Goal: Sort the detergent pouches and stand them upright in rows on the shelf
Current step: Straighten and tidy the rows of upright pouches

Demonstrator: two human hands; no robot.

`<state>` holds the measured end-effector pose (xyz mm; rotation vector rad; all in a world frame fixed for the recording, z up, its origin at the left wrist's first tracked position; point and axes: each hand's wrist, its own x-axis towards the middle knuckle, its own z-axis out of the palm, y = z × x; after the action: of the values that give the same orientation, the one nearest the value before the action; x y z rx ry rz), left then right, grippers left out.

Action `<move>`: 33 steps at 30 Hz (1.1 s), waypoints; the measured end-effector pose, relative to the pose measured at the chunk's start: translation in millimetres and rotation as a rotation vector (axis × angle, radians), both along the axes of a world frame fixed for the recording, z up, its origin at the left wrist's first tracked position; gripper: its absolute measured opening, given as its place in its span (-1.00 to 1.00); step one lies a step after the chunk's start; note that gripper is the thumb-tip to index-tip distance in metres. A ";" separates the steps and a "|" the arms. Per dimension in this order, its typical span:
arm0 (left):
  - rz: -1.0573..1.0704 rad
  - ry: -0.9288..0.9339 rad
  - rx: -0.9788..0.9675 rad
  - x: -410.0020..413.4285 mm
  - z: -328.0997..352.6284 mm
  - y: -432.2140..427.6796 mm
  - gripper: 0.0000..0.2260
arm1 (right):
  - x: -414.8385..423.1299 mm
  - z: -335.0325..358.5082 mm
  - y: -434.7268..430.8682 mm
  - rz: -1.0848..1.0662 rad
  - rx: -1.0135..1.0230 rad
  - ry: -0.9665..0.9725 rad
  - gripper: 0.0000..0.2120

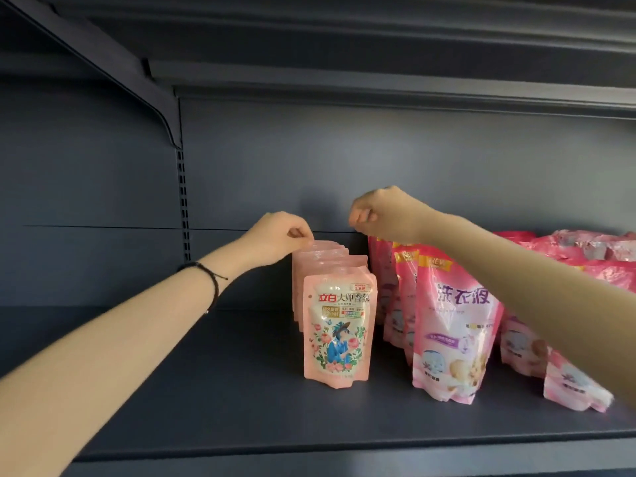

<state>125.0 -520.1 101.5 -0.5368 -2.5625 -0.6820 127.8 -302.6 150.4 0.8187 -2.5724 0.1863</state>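
at the back of the shelf [223, 390], the left hand [278, 235] pinches the top edge of the rearmost pale pouch [320, 247], thumb and fingertips closed on its seal. in front of that pinch, toward the person, the rest of the pale pink row [339, 325] stands upright, one pouch behind another. just to the right of the pinch, the right hand [382, 215] hangs with fingers curled above the back of the deep pink row [454, 325]. i cannot tell whether it grips a pouch top there or holds nothing. further right of that hand, under its forearm, more deep pink pouches [574, 387] lean rather than stand, and behind them a heap [585, 246] lies flat, unsorted.

the step in hand looks like squaring up the rear ends of the two standing rows. by my reading the task is partway done. the next move likely calls for letting go gently, so the soft pouch does not tip its neighbours. after that comes a reach right to the heap for another pouch, matched to its own row.
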 end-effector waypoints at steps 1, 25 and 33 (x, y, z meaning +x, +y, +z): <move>-0.009 -0.016 -0.062 -5.6 3.6 2.7 -0.90 | -7.3 5.5 -0.1 -0.022 0.163 0.004 -0.80; 0.105 -0.086 -0.560 -56.9 7.0 7.8 -0.84 | -94.6 -11.8 -31.2 0.025 0.515 -0.118 -0.87; 0.104 -0.150 -0.489 -49.5 1.2 0.8 -0.82 | -82.3 -12.5 -37.7 0.045 0.559 -0.208 -0.80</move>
<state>75.6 -519.4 102.7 -0.5114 -2.8832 -0.0515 45.5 -340.3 137.9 1.0973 -2.8419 -0.4830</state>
